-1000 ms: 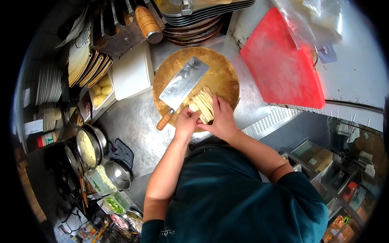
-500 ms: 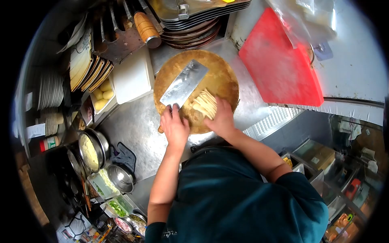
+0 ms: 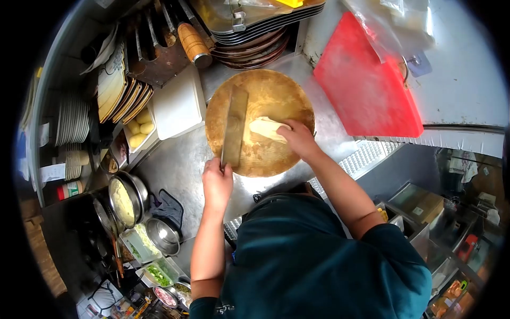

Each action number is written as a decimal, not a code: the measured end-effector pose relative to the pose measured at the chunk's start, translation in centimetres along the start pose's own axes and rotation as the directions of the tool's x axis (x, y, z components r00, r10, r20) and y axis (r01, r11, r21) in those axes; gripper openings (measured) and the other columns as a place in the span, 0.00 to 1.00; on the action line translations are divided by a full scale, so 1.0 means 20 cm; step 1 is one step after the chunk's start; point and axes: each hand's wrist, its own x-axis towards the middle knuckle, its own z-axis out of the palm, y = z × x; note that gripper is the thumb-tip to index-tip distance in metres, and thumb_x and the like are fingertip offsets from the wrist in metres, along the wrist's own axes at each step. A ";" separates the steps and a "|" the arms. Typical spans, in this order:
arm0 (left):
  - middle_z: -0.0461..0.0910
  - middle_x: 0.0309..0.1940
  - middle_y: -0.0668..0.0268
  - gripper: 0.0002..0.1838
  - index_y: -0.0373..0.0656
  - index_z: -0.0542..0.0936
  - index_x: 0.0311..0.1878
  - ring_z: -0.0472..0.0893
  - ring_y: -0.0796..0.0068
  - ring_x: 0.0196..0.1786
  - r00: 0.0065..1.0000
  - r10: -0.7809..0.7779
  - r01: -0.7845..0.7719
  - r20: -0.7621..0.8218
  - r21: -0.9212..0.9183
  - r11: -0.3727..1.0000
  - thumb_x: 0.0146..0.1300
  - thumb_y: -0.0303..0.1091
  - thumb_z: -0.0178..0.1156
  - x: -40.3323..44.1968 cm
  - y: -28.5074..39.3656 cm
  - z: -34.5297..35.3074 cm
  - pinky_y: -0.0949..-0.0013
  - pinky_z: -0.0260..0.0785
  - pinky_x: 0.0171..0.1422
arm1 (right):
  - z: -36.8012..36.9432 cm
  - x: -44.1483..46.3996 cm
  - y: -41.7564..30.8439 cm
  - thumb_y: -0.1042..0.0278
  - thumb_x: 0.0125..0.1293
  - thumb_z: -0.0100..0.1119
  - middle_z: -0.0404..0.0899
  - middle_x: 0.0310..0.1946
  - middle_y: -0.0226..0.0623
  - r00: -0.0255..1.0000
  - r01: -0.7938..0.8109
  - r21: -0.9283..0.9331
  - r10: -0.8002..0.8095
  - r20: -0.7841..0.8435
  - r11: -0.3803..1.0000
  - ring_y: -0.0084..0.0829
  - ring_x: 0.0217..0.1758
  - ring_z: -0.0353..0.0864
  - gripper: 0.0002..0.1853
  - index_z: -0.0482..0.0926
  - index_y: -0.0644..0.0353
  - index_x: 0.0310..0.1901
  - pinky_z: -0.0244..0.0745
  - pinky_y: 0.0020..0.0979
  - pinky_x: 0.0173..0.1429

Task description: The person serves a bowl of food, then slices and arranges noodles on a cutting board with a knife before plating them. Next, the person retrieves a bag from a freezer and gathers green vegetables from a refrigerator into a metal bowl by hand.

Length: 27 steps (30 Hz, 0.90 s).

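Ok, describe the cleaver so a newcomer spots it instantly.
Find the round wooden chopping board. Over its left side is the cleaver, held in the left hand. Its grey metal blade sets it apart from the pale food at the right hand.

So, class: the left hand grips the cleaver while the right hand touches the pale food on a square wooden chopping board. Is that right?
Not quite: the head view shows a round wooden chopping board, not square. The left hand grips the cleaver; the right hand touches the pale food.

Cleaver [image 3: 235, 125] is showing smooth metal, round board [image 3: 289, 98] scuffed wood; metal desk [image 3: 186, 165] is gleaming, red board [image 3: 366, 80] looking plastic.
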 end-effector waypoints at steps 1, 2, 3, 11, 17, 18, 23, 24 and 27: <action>0.80 0.36 0.45 0.07 0.34 0.77 0.37 0.82 0.40 0.38 1.000 0.012 -0.012 0.006 -0.027 1.000 0.65 0.28 0.63 -0.02 -0.02 0.03 0.46 0.75 0.44 | 0.01 0.02 0.03 0.53 0.61 0.62 0.82 0.55 0.59 1.000 -0.006 0.004 0.007 -0.021 1.000 0.50 0.60 0.82 0.33 0.78 0.66 0.64 0.74 0.41 0.65; 0.80 0.37 0.44 0.07 0.34 0.76 0.40 0.82 0.40 0.38 0.999 0.037 -0.037 -0.006 0.008 0.999 0.66 0.29 0.62 -0.05 -0.05 0.07 0.46 0.75 0.43 | 0.02 0.02 0.06 0.53 0.61 0.62 0.81 0.55 0.61 0.999 -0.016 0.006 0.016 -0.043 1.000 0.51 0.60 0.82 0.32 0.78 0.65 0.63 0.74 0.42 0.65; 0.80 0.37 0.43 0.08 0.35 0.76 0.42 0.82 0.39 0.38 0.998 0.062 -0.061 -0.017 0.041 0.997 0.67 0.29 0.61 -0.07 -0.07 0.12 0.45 0.76 0.43 | 0.02 0.00 0.05 0.53 0.62 0.61 0.81 0.55 0.61 0.998 0.014 -0.041 -0.016 -0.066 0.999 0.52 0.60 0.81 0.32 0.78 0.66 0.63 0.74 0.42 0.66; 0.83 0.42 0.38 0.34 0.42 0.61 0.77 0.85 0.37 0.40 0.995 -0.035 0.026 0.095 0.091 0.995 0.68 0.22 0.57 -0.14 0.01 0.06 0.44 0.77 0.41 | 0.08 -0.04 0.12 0.50 0.69 0.57 0.69 0.68 0.64 0.975 0.090 -0.253 -0.138 -0.176 0.963 0.61 0.72 0.66 0.37 0.67 0.73 0.69 0.60 0.48 0.77; 0.82 0.31 0.50 0.43 0.47 0.58 0.82 0.83 0.49 0.28 0.921 0.390 -0.382 -0.025 0.147 0.912 0.63 0.21 0.59 -0.16 0.31 0.04 0.52 0.78 0.33 | 0.09 -0.07 0.08 0.50 0.71 0.54 0.61 0.73 0.68 0.976 0.040 -0.224 -0.086 -0.199 0.974 0.63 0.76 0.60 0.42 0.56 0.78 0.75 0.53 0.48 0.81; 0.82 0.31 0.50 0.43 0.47 0.57 0.82 0.83 0.48 0.28 0.910 0.413 -0.412 0.024 0.139 0.900 0.64 0.21 0.59 -0.15 0.34 0.05 0.52 0.78 0.34 | 0.10 -0.07 0.07 0.50 0.71 0.53 0.61 0.73 0.68 0.977 0.038 -0.220 -0.082 -0.195 0.975 0.63 0.76 0.60 0.43 0.55 0.78 0.75 0.52 0.48 0.81; 0.80 0.27 0.54 0.42 0.49 0.63 0.80 0.82 0.53 0.25 0.889 0.451 -0.458 0.085 0.217 0.862 0.60 0.20 0.58 -0.08 0.41 0.15 0.52 0.77 0.31 | 0.10 -0.06 0.09 0.50 0.71 0.53 0.60 0.74 0.69 0.974 0.045 -0.222 -0.092 -0.206 0.974 0.64 0.77 0.59 0.44 0.52 0.78 0.76 0.51 0.48 0.82; 0.80 0.27 0.54 0.42 0.50 0.63 0.80 0.82 0.53 0.25 0.889 0.449 -0.456 0.085 0.214 0.864 0.60 0.20 0.58 -0.08 0.42 0.16 0.51 0.77 0.31 | 0.10 -0.07 0.09 0.50 0.71 0.53 0.60 0.74 0.69 0.976 0.038 -0.224 -0.084 -0.203 0.974 0.64 0.77 0.58 0.44 0.52 0.78 0.76 0.51 0.48 0.82; 0.80 0.27 0.54 0.43 0.51 0.62 0.81 0.82 0.52 0.26 0.892 0.440 -0.451 0.102 0.220 0.865 0.59 0.20 0.58 -0.06 0.42 0.18 0.51 0.77 0.31 | 0.09 -0.08 0.06 0.50 0.71 0.53 0.60 0.74 0.69 0.978 0.019 -0.234 -0.066 -0.196 0.972 0.64 0.78 0.58 0.44 0.51 0.78 0.76 0.51 0.48 0.82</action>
